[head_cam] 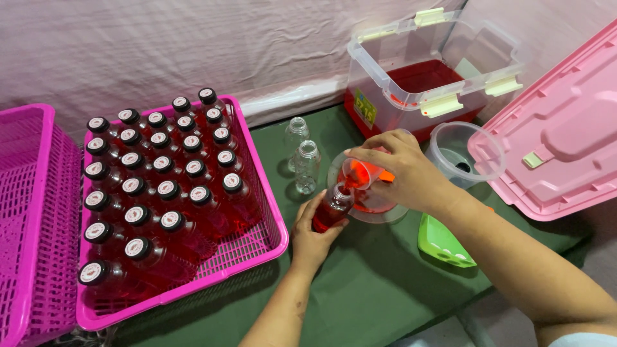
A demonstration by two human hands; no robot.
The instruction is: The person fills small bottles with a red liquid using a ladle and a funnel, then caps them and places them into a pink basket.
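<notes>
Head view: left hand [313, 239] grips the bottle [332, 207] below the right hand's [402, 175] tilted cup [357, 173].

Head-worn view; steeply downward; close.

Open green mat [379, 283] is left in front; passage is blocked leftward by the pink basket [273, 218] and rearward by two empty bottles [305, 167].

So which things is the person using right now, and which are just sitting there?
In use:
left hand holding the small clear plastic bottle of red liquid
right hand tipping the small clear plastic cup of red liquid
clear round bowl beneath

Just sitting there:
two empty clear bottles
pink basket of capped red bottles
green scoop
pink lid
</notes>
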